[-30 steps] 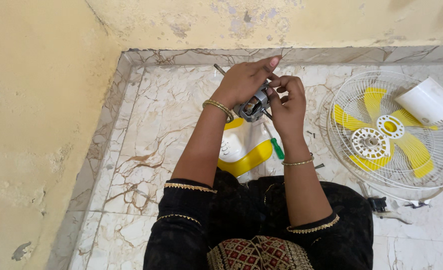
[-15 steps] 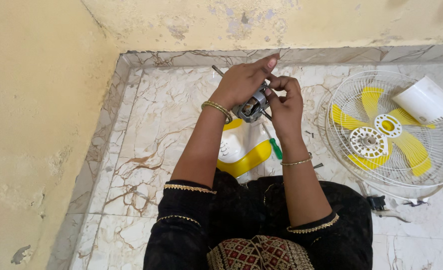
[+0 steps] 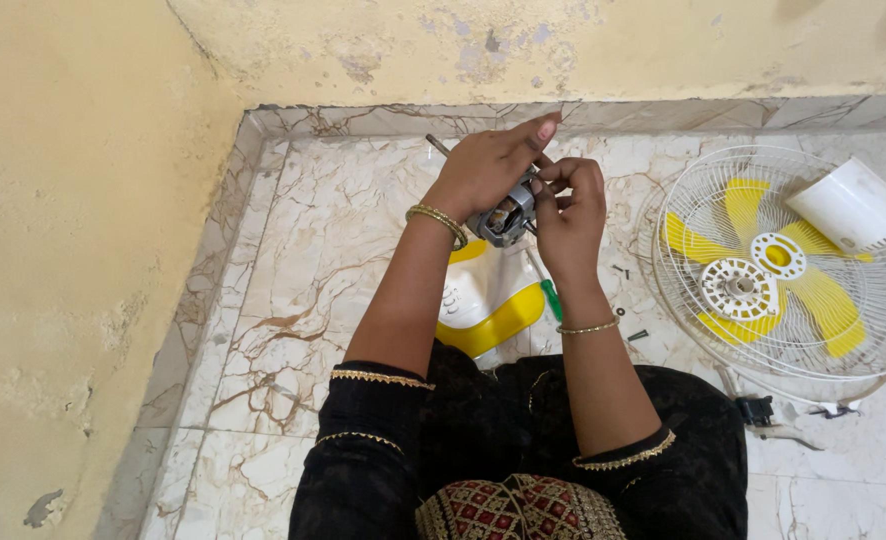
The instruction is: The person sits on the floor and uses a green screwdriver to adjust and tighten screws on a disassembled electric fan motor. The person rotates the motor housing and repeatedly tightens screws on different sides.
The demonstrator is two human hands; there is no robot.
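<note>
Upper centre of frame: left hand [image 3: 483,170] clamps the small grey metal fan motor [image 3: 504,217] aloft to steady it — right hand [image 3: 568,210], fingers pinched together, works its side — above the white-and-yellow plastic housing [image 3: 483,305] on the marble floor [image 3: 303,260].

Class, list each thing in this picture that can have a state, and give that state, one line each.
left hand: gripping the fan motor
right hand: gripping the motor's other side
fan motor: bare, lifted off the floor
fan grille: lying flat, yellow blades inside
white cover: detached, resting on the grille
screwdriver: lying on the floor
</note>
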